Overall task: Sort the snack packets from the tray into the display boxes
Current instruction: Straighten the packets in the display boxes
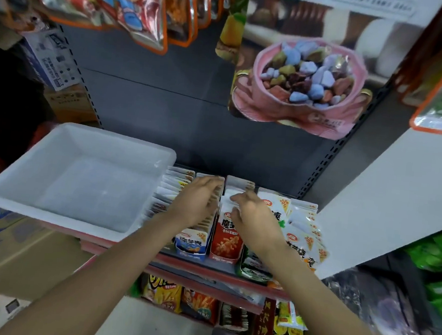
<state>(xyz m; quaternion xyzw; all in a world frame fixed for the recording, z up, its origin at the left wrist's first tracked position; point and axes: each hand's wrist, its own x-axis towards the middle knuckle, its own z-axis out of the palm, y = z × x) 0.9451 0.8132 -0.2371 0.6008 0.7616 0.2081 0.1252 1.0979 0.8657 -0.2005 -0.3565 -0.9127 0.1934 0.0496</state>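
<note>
A white tray (80, 179) sits on the shelf at the left, with nothing showing inside it. To its right stand display boxes packed with upright snack packets: a blue box (191, 245), a red box (226, 245) and a green one (255, 270). My left hand (198, 200) lies with straight fingers on top of the packets in the blue box. My right hand (253, 215) rests over the red box, its fingers curled on the top edge of a white packet (229, 197). Loose white packets (302, 228) lean at the right.
Large snack bags (299, 83) hang from hooks above the shelf. A cardboard carton (20, 254) stands under the tray. A lower shelf holds more snack bags (197, 303) and cans (291, 333). A white panel (388, 198) bounds the shelf on the right.
</note>
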